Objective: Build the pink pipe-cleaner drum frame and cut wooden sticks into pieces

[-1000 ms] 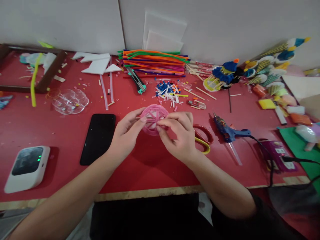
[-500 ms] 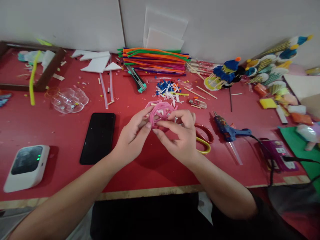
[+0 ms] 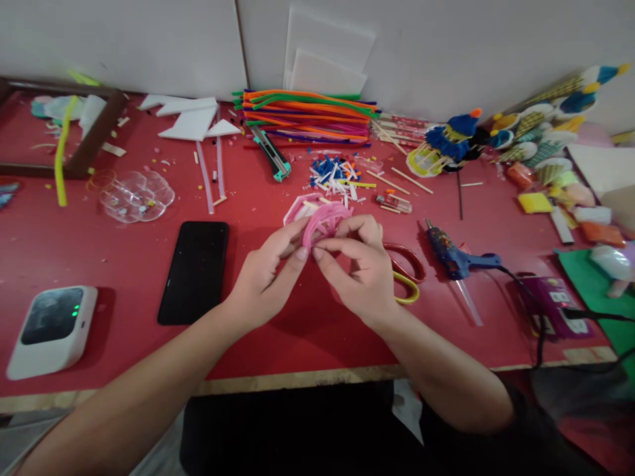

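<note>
Above the red table, a small pink craft piece [image 3: 325, 217] is held between both hands. It has a curved pink fuzzy band, like pipe cleaner, and a pale flat-sided base with short sticks behind. My left hand [image 3: 270, 274] grips its left side, thumb at the lower edge. My right hand [image 3: 360, 268] pinches the right and lower side, thumb and forefinger close to the left thumb. Fingers cover part of the piece. Scissors with red and yellow handles [image 3: 407, 289] lie just right of my right hand, blades mostly hidden.
A black phone [image 3: 194, 272] lies left of my hands, a white device [image 3: 53, 332] farther left. A glue gun [image 3: 451, 254] with its cord is at right. Behind are a cutter [image 3: 269, 152], pipe cleaners [image 3: 307, 119], cut scraps [image 3: 335, 175] and a blue-hatted figure [image 3: 449, 142].
The pink piece has been turned and tilted, so more of its pale base shows behind the band. My right thumb and forefinger have shifted slightly along its lower edge.
</note>
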`<state>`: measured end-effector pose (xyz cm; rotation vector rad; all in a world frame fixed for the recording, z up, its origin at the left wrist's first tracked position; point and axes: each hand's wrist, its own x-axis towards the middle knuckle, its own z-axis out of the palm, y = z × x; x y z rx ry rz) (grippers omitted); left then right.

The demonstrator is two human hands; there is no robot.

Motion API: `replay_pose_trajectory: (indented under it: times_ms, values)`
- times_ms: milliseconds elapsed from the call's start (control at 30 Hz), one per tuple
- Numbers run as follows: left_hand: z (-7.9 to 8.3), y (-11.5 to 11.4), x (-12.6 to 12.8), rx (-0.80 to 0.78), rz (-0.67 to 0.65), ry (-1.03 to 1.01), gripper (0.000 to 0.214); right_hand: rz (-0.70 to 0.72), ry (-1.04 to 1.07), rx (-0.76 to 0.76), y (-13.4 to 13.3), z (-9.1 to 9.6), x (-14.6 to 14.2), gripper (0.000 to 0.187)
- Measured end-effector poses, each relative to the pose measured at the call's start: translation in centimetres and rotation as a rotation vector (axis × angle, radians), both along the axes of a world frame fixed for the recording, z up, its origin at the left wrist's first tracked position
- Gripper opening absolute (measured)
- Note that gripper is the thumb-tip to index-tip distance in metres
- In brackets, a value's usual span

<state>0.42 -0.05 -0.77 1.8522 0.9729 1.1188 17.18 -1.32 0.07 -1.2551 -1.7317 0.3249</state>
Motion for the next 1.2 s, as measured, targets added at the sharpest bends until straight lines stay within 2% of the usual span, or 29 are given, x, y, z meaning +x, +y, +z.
replay_pose_trajectory:
  times_ms: [200,367,500,733,900,1067,1200]
  values:
    - [0.0,0.1,0.2,0.061,-0.011,0.015,0.041,-0.038,-0.104,0.058,-0.1,0.0,0.1,0.009]
    - [-0.4,0.1,0.3,0.116,-0.010,0.039,0.041,-0.036,-0.058,0.044,-0.3,0.0,-0.1,0.010]
    - [-0.1,-0.1,0.4,0.157,0.010,0.084,0.041,-0.053,-0.022,0.046,-0.4,0.0,-0.3,0.009]
    - [0.4,-0.3,0.3,0.184,0.126,0.148,0.040,-0.126,-0.153,0.213,0.1,-0.2,-0.1,0.005]
    - [0.8,-0.5,0.4,0.056,0.174,0.053,0.038,-0.107,-0.210,0.257,0.1,-0.1,0.1,0.005]
    - [1.3,-0.8,0.8,-0.110,0.198,-0.046,0.031,-0.075,-0.203,0.169,0.0,0.0,0.0,0.006]
    - [1.3,-0.6,0.9,-0.185,0.211,-0.100,0.026,-0.079,-0.144,0.103,0.1,0.1,0.0,0.006]
